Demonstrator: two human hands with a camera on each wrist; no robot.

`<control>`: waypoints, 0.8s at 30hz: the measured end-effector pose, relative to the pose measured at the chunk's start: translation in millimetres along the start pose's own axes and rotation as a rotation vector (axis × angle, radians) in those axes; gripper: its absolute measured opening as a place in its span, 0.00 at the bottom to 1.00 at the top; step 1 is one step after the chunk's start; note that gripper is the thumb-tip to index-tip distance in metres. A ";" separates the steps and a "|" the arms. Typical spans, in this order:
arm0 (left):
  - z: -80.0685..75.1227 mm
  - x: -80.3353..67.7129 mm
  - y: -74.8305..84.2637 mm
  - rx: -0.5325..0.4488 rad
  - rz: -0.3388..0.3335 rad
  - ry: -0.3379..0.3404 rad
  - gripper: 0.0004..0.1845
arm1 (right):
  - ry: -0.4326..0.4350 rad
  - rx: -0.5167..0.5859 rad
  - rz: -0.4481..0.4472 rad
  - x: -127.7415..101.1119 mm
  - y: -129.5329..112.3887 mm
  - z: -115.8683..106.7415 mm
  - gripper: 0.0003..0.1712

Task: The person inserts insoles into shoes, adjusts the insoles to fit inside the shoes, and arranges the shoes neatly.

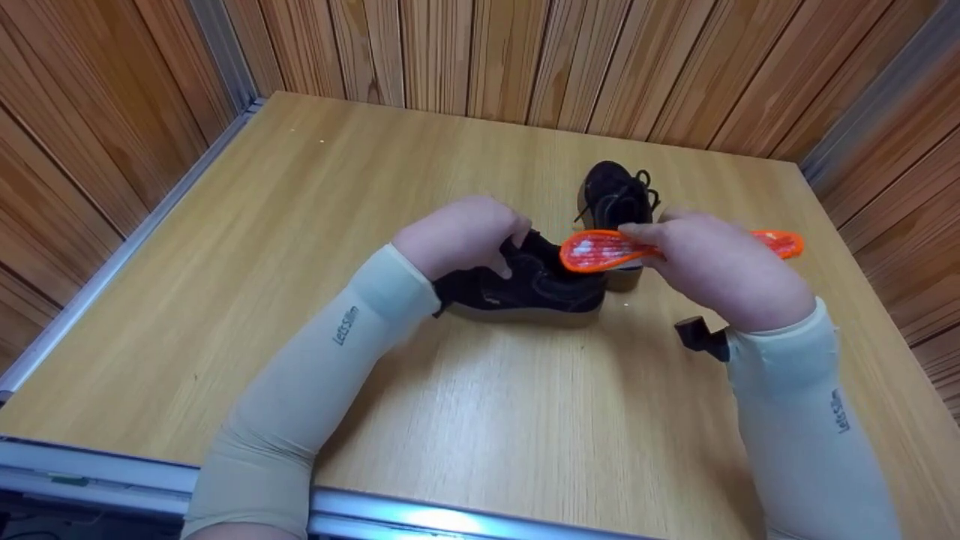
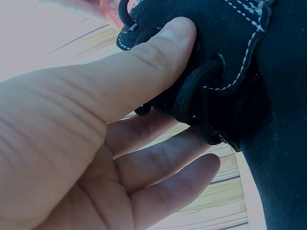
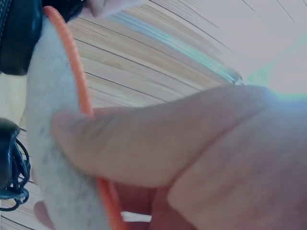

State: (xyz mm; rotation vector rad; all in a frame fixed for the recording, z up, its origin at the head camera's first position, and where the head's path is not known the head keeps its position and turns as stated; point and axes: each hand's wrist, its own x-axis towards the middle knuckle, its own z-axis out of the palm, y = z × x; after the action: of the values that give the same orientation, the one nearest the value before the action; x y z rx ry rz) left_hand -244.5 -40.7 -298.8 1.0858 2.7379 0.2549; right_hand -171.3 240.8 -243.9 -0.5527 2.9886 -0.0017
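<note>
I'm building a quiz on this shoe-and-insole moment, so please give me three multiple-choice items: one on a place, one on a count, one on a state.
1. Where is the orange insole?
A. flat on the table
B. held in the air by the right hand
C. fully inside a shoe

2. How many black shoes are on the table?
A. one
B. two
C. three

3. What is the left hand doing?
A. gripping the near shoe at its laced opening
B. lying flat on the table
C. holding the insole

Answers:
1 B: the right hand's fingers pinch the insole above the shoes.
2 B: the near shoe and the far shoe behind it.
3 A: the left wrist view shows the thumb pressed on the laced edge.
</note>
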 end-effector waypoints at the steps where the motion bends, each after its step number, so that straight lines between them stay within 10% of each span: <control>1: 0.1 0.2 0.0 0.004 -0.001 0.001 0.17 | -0.009 -0.005 0.012 0.3 -2.4 1.1 0.32; 24: 1.7 -0.4 1.0 0.033 0.006 0.014 0.16 | 0.087 -0.026 -0.128 6.3 -18.6 11.5 0.20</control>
State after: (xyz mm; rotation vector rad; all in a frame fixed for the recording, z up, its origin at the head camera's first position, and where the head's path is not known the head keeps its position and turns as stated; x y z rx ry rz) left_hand -243.1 -40.1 -300.1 1.1056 2.7610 0.2192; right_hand -169.3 221.4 -255.6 -0.7655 3.0350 0.0036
